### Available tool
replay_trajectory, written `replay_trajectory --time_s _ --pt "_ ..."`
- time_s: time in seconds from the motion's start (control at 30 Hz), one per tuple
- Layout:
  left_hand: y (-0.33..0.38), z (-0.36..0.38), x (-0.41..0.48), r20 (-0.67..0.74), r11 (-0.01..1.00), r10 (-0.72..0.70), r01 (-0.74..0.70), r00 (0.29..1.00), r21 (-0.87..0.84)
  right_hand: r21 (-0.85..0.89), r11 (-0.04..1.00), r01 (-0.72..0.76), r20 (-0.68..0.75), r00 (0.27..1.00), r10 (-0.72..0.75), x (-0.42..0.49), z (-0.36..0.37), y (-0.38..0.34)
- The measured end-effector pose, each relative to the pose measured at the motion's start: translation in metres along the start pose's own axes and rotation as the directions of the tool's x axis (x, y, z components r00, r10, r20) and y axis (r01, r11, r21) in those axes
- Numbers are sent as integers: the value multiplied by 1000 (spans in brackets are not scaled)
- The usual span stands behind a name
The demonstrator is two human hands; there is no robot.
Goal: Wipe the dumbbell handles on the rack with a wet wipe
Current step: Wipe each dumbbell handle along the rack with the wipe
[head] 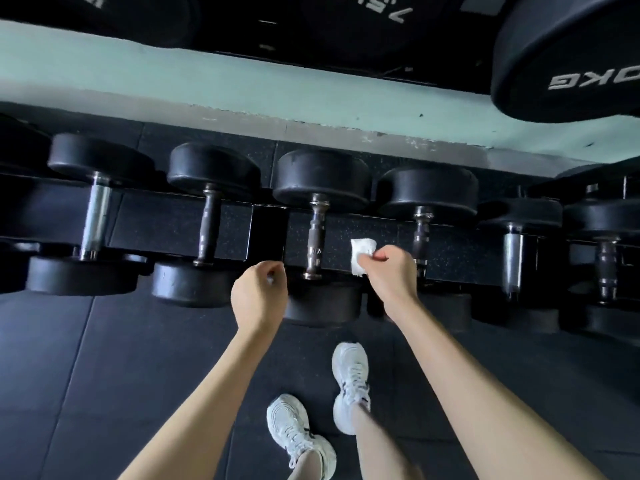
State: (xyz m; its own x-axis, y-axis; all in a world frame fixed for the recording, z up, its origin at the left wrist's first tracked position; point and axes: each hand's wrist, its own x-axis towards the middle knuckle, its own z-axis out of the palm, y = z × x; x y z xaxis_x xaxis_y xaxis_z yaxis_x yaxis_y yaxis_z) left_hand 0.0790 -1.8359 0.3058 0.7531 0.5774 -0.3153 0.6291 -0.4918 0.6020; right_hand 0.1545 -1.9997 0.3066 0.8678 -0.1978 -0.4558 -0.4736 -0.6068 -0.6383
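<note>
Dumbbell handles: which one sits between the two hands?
The dark ribbed metal handle, third from the left: the left hand is on its left, the right hand pinching the white wet wipe on its right.

Head view, steeply down over rack [268, 233]
</note>
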Motion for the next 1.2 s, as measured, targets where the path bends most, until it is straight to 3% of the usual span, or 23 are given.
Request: replay_trajectory --time_s 0.17,0.27,0.37,0.43,0.53,0.6,0.8,1.03,1.13,1.2 --pt "-25 29 7 -82 998 61 -60 995 20 -169 977 131 73 990 -120 30 44 -11" --pt "-31 43 10 -105 998 63 -63 992 7 -101 973 207 222 958 -181 28 73 -14" --pt "-33 52 16 -122 998 9 -17 992 -61 27 990 135 143 980 -137 31 86 -12" --pt "-34 58 20 -65 993 -42 35 997 -109 78 997 18 65 998 -23 40 90 -9" --pt "-36 65 22 -10 974 -114 110 993 -198 -12 988 -153 159 975 153 52 99 -2" --pt "-40 69 23 -3 969 -126 123 992 -215 23 984 -178 219 961 169 52 102 -3" --pt "-39 67 21 -21 975 -88 81 996 -206 -2 995 96 -3 995 -96 52 108 -15" --pt "-39 67 20 -28 969 -103 94 994 -229 30 998 62 -149 987 -57 65 120 -41" --pt "-39 67 20 -23 969 -107 99 994 -227 101 994 36 -59 998 -30 74 113 -39" --pt "-39 68 20 -21 969 -122 115 992 -219 232 968 -92 120 991 66 86 103 -31"
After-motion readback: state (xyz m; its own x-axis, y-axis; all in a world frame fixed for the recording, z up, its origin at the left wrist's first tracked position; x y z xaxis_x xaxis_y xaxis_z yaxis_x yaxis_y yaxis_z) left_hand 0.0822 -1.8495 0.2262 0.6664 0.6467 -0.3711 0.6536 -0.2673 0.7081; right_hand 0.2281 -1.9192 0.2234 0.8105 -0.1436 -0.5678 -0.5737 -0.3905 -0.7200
